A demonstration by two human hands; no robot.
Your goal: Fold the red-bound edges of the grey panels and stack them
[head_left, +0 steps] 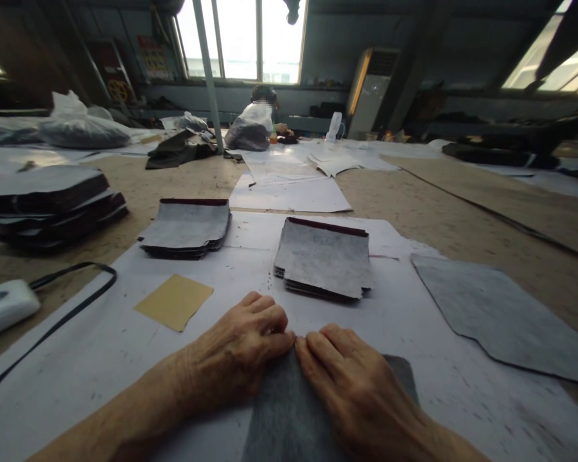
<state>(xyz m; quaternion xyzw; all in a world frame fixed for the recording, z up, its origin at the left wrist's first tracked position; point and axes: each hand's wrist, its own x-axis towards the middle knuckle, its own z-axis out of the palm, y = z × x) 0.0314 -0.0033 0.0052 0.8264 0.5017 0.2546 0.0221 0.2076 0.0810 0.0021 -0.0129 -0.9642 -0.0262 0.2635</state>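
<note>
A dark grey fabric piece (289, 410) lies on the white paper in front of me, its near part cut off by the bottom of the view. My left hand (243, 340) is closed at its far edge, thumb and curled fingers pinching there. My right hand (354, 378) presses on the same piece, fingers together, their tips meeting the left thumb at the edge. The palms hide part of the fabric. Beyond the hands sits a stack of grey-faced, dark-edged fabric pieces (325, 256), with a similar stack (187, 224) farther left. A tan card (175, 301) lies left of my left hand.
Taller piles of fabric pieces (38, 199) stand at left, near a white device (7, 308) with a black cord (62, 324). To the right lies a large grey fabric piece (505, 314). Farther back are bagged bundles (84, 125), a thin post (209, 77) and a seated person (262, 115).
</note>
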